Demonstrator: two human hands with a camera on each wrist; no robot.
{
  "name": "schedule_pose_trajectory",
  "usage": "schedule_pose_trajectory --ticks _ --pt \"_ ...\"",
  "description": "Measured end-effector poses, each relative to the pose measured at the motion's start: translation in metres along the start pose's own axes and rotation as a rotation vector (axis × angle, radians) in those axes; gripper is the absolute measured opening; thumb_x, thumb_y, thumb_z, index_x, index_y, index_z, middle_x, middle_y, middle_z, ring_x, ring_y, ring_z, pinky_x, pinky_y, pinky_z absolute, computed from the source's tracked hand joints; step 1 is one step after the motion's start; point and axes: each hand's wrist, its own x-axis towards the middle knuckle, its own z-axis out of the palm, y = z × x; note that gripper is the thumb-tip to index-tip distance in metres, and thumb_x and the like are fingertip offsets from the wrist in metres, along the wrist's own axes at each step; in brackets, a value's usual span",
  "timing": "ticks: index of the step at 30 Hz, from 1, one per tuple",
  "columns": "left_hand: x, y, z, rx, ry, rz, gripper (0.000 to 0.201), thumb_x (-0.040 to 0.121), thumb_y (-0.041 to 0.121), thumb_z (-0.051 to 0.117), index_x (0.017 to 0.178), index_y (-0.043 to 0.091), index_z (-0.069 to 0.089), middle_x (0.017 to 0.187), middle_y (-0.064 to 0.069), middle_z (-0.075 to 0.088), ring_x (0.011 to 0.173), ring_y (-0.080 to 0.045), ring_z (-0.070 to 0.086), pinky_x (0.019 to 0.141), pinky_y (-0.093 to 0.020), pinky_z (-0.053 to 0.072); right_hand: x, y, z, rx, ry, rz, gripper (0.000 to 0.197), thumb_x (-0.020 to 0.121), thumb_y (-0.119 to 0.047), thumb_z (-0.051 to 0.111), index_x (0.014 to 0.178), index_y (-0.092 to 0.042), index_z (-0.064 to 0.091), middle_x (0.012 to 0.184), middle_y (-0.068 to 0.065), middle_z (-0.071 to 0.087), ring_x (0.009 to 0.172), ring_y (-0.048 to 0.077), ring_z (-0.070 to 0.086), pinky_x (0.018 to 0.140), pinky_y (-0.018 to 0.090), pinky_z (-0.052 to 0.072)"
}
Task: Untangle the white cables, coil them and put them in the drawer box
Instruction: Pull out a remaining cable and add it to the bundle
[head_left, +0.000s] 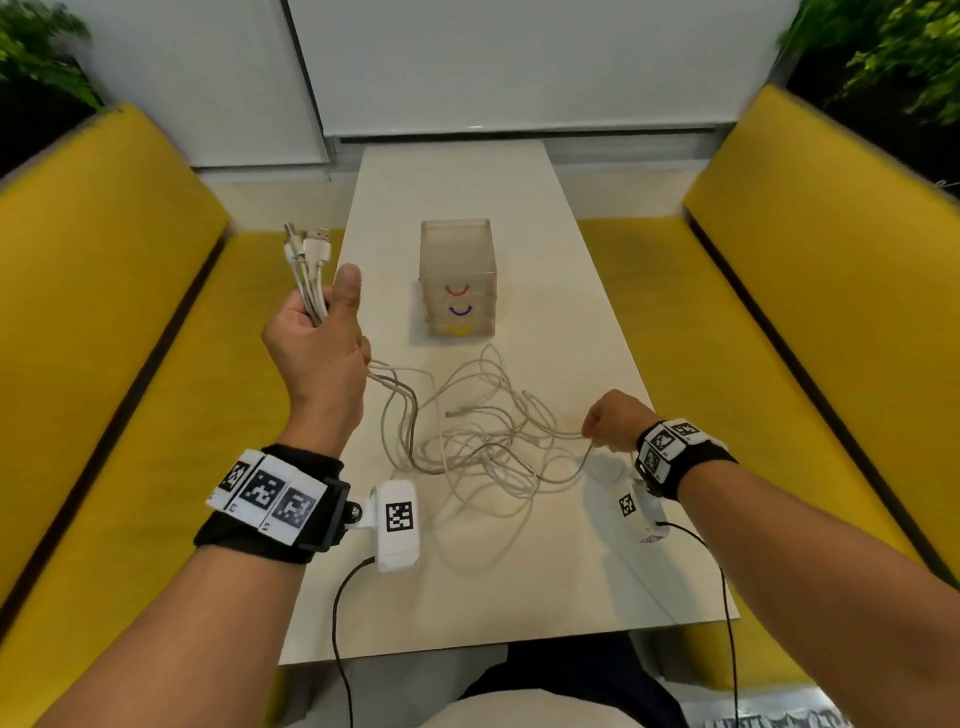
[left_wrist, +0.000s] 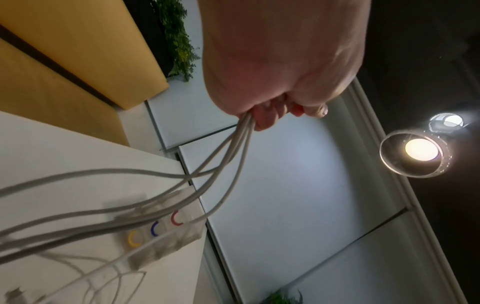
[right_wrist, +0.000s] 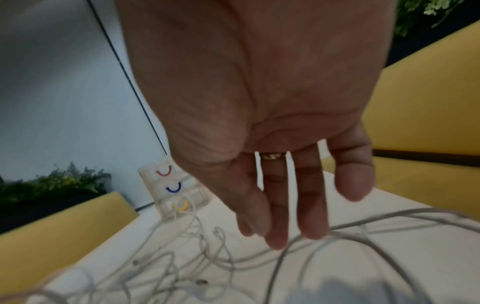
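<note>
Both hands are up over the desk (head_left: 467, 187). With my left hand (head_left: 319, 345) raised at the left edge, fingers curled tight round a bunch of the white cables (head_left: 470, 441), plug ends stick up above my fist and the strands trail down to the tangle on the near middle of the desk. My right hand (head_left: 615, 418) sits low at the right of that tangle; its fingers (right_wrist: 311, 205) hang nearly straight, tips touching one strand, gripping nothing I can see. Beyond the tangle stands the drawer box (head_left: 457, 278), all three drawers closed.
</note>
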Motion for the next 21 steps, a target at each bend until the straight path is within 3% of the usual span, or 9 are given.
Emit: schedule_pose_trajectory --ticks 4,7,11,16,21 --pt "-0.012 -0.014 0.006 -0.034 -0.047 -0.071 0.038 0.102 0.033 0.06 0.069 0.022 0.045 0.048 0.011 0.03 0.042 -0.008 0.021 0.04 -0.022 0.021 -0.006 0.02 0.014 -0.299 -0.067 0.092 0.025 0.089 -0.023 0.066 0.107 -0.006 0.069 0.097 0.01 0.068 0.084 0.027 0.063 0.069 0.03 0.048" --pt "-0.016 -0.019 0.006 -0.028 -0.056 -0.101 0.038 0.104 0.035 0.055 0.068 0.024 0.048 0.05 0.009 0.027 0.044 -0.008 0.019 0.039 -0.022 0.019 -0.013 0.034 0.022 -0.453 -0.119 0.065 0.026 0.092 -0.031 0.063 0.108 -0.011 0.068 0.105 0.007 0.069 0.088 0.025 0.062 0.072 0.031 0.048" --pt "-0.014 -0.023 0.002 -0.018 -0.058 -0.115 0.042 0.105 0.036 0.052 0.068 0.022 0.04 0.049 0.011 0.027 0.043 -0.008 0.018 0.04 -0.023 0.019 -0.023 0.049 0.033 -0.526 -0.125 -0.057 0.019 0.089 -0.019 0.062 0.105 -0.025 0.068 0.111 -0.001 0.066 0.105 0.024 0.064 0.081 0.031 0.051" --pt "-0.013 -0.027 -0.003 0.001 -0.049 -0.117 0.044 0.105 0.036 0.051 0.067 0.022 0.036 0.046 0.013 0.03 0.041 -0.006 0.021 0.04 -0.022 0.021 -0.028 0.059 0.041 -0.491 -0.011 -0.143 0.018 0.086 -0.012 0.056 0.091 -0.029 0.058 0.094 -0.007 0.06 0.083 0.019 0.059 0.056 0.024 0.036" --pt "-0.014 -0.03 -0.006 -0.009 -0.05 -0.126 0.047 0.106 0.037 0.05 0.064 0.022 0.033 0.047 0.012 0.028 0.042 -0.007 0.02 0.04 -0.021 0.02 -0.032 0.063 0.045 -0.514 -0.046 -0.305 0.026 0.089 -0.006 0.059 0.102 -0.026 0.068 0.097 -0.007 0.052 0.082 0.015 0.055 0.057 0.021 0.033"
